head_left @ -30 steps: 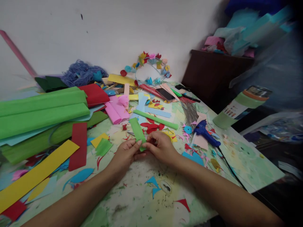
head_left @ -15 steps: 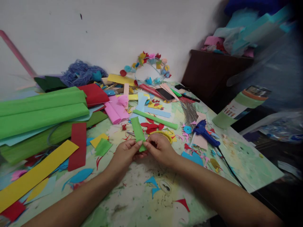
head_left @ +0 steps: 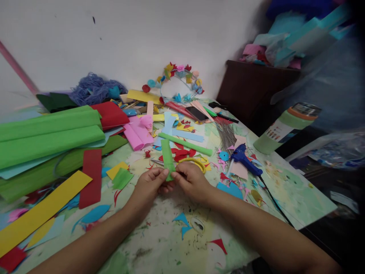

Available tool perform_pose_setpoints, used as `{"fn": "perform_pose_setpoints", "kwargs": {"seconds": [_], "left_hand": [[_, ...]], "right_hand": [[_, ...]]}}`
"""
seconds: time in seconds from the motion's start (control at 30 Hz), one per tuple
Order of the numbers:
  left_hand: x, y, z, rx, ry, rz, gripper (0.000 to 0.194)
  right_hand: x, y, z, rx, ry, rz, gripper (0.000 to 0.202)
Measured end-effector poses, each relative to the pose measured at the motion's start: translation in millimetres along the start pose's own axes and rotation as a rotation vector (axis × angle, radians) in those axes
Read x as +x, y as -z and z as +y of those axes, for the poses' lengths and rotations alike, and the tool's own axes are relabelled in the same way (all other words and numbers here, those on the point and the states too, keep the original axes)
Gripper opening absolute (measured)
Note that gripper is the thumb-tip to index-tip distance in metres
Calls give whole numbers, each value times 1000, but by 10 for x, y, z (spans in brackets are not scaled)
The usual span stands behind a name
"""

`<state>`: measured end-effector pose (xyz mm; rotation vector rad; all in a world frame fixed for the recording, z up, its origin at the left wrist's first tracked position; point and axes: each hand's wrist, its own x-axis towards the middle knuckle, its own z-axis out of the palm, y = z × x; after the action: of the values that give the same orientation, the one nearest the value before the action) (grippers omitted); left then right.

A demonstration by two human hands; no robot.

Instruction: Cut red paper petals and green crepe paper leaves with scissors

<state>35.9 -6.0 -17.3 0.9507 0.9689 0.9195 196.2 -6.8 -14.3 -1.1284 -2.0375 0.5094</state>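
Between my two hands is a short strip of green crepe paper (head_left: 167,154), its free end pointing away from me. My left hand (head_left: 154,182) pinches the near end of the strip between thumb and fingers. Close beside it, my right hand (head_left: 191,179) is closed on the right edge of the same end. Just beyond my right hand lie scissors with yellow handles (head_left: 199,163), partly hidden by the hand and the strip. Red paper petals (head_left: 182,153) and a long rolled green strip (head_left: 188,144) lie behind them.
Green crepe paper (head_left: 51,139) is stacked on the left, near a yellow strip (head_left: 42,213). A blue glue gun (head_left: 246,161) with its cord and a green bottle (head_left: 285,129) stand right. A flower wreath (head_left: 179,70) leans at the wall. Paper scraps litter the table.
The view has shifted slightly, so everything sits a little further left. The green strip stands a bit straighter in my hands, and more of the scissors' yellow handles shows. Both hands keep their grip.
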Motion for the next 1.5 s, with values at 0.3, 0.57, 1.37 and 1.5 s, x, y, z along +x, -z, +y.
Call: {"fn": "perform_pose_setpoints", "kwargs": {"seconds": [0.3, 0.57, 1.37, 1.5], "left_hand": [[26, 1, -34, 119, -34, 1, 25], [45, 4, -22, 191, -34, 37, 30], [-4, 34, -29, 292, -130, -31, 28], [-2, 59, -60, 262, -132, -53, 28]], "right_hand": [[9, 5, 17, 6, -27, 38, 34], [22, -15, 23, 139, -68, 12, 36], [4, -16, 2, 103, -64, -7, 35], [10, -21, -7, 105, -48, -8, 34]]}}
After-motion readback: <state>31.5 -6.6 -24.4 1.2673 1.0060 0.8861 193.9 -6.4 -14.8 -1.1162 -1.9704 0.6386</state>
